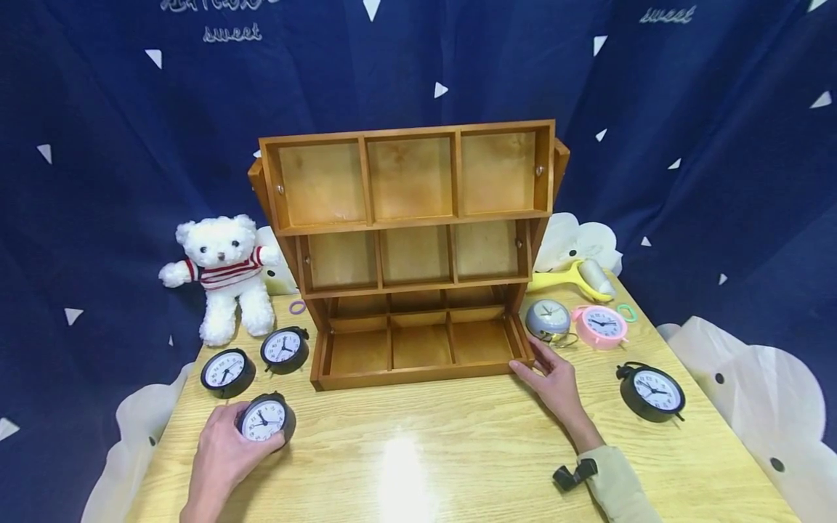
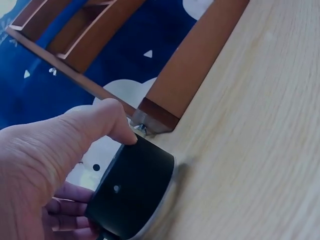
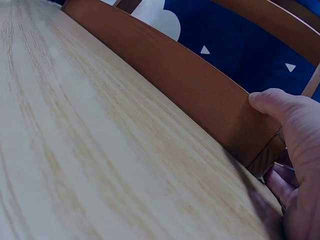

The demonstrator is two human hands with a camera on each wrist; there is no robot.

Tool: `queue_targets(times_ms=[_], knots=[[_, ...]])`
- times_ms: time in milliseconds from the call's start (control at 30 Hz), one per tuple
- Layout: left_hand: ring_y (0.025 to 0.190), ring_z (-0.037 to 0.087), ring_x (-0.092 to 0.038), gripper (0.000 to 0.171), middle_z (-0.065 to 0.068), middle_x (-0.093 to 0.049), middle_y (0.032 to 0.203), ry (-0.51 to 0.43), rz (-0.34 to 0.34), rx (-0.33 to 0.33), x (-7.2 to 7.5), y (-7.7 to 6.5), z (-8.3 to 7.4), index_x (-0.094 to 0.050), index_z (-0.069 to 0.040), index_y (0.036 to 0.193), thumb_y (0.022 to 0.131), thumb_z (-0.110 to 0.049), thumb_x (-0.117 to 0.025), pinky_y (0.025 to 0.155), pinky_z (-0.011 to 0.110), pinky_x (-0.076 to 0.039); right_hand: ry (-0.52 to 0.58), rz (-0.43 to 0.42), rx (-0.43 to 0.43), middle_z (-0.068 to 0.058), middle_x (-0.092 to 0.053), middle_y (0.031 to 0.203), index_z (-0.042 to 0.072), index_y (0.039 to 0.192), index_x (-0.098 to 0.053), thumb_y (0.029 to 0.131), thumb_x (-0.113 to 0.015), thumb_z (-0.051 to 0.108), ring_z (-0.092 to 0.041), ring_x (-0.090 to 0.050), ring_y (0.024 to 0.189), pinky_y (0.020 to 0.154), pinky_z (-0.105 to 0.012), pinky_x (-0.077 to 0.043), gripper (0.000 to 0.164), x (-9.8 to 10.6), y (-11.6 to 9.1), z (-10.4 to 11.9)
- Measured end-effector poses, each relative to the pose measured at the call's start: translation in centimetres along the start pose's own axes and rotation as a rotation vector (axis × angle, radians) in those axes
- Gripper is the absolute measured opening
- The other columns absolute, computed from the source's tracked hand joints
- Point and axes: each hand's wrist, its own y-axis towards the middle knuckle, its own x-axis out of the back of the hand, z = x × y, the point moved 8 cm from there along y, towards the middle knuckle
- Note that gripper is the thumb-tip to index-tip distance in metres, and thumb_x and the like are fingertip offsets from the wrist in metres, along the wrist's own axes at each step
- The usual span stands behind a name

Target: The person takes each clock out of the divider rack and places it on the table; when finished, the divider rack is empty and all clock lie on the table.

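My left hand (image 1: 222, 450) grips a round black alarm clock (image 1: 264, 418) with a white dial, thumb on one side and fingers on the other. In the left wrist view the thumb presses the casing of the black clock (image 2: 132, 187); whether it touches the table I cannot tell. A tiered wooden storage box (image 1: 418, 376) stands unfolded, its divided trays stepping up toward the back. At its front right corner my right hand (image 1: 552, 381) holds the bottom tray. The right wrist view has the thumb on the front board (image 3: 200, 95) and the other fingers around the side, partly hidden.
Two more black clocks (image 1: 227, 372) and a white teddy bear (image 1: 225, 280) are at the left. Right of the box are a grey clock (image 1: 548, 317), a pink clock (image 1: 600, 326), another black clock (image 1: 652, 392) and a yellow-handled roller (image 1: 575, 280). Behind hangs a blue curtain (image 1: 405, 65).
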Motion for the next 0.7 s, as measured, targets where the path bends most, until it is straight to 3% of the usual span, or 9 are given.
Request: queue_targets(times_ms=[200,300,400,533,600,700], knots=[[0.107,0.039,-0.061,0.088,0.024,-0.061,0.121,0.045,0.127,-0.007,-0.3,0.3,-0.2,-0.062,0.003,0.132,0.064,-0.043,-0.095,0.083,0.053,-0.054,-0.016,-0.004,-0.003,-0.019,-0.057,0.149,0.006,0.147,-0.059,0.088,-0.086,0.015,-0.036,-0.055,0.134,0.096,-0.007,-0.048,0.065,0.0,-0.1,0.0],[0.114,0.044,-0.059,0.090,0.030,-0.058,0.128,0.055,0.149,-0.039,-0.1,0.1,-0.7,-0.057,0.006,0.137,0.068,-0.040,-0.093,0.090,0.061,-0.053,-0.022,-0.004,-0.018,-0.022,-0.056,0.150,0.003,0.147,-0.058,0.088,-0.086,0.014,-0.036,-0.055,0.135,0.097,-0.007,-0.047,0.066,0.0,-0.1,-0.2],[0.127,0.050,-0.053,0.093,0.030,-0.053,0.142,0.013,0.069,-0.079,0.8,-0.4,-1.9,-0.051,0.002,0.147,0.072,-0.034,-0.092,0.098,0.067,-0.048,-0.014,-0.011,-0.020,-0.023,-0.056,0.150,0.000,0.147,-0.057,0.090,-0.084,0.011,-0.036,-0.055,0.135,0.098,-0.008,-0.048,0.065,-0.1,-0.2,-0.1],[0.143,0.046,-0.044,0.095,0.016,-0.044,0.162,-0.105,-0.086,-0.132,1.7,-0.6,-4.3,-0.046,-0.014,0.158,0.076,-0.029,-0.091,0.108,0.067,-0.042,0.063,-0.056,0.033,-0.025,-0.056,0.148,-0.003,0.147,-0.056,0.094,-0.077,0.003,-0.041,-0.054,0.135,0.103,-0.014,-0.048,0.058,-0.1,-0.5,0.8],[0.148,0.041,-0.041,0.093,0.009,-0.040,0.166,-0.142,-0.112,-0.165,1.4,-0.6,-5.6,-0.045,-0.019,0.159,0.079,-0.029,-0.090,0.114,0.064,-0.039,0.066,-0.091,0.101,-0.025,-0.058,0.147,-0.003,0.146,-0.057,0.094,-0.075,-0.001,-0.044,-0.056,0.133,0.105,-0.016,-0.048,0.055,-0.1,-0.7,1.7],[0.153,0.038,-0.035,0.085,0.005,-0.035,0.169,-0.159,-0.093,-0.220,0.3,-0.5,-7.4,-0.044,-0.019,0.160,0.088,-0.032,-0.085,0.120,0.060,-0.034,-0.033,-0.131,0.231,-0.023,-0.059,0.147,-0.001,0.147,-0.057,0.092,-0.075,-0.004,-0.044,-0.056,0.132,0.111,-0.014,-0.042,0.058,-0.3,-1.1,3.4]])
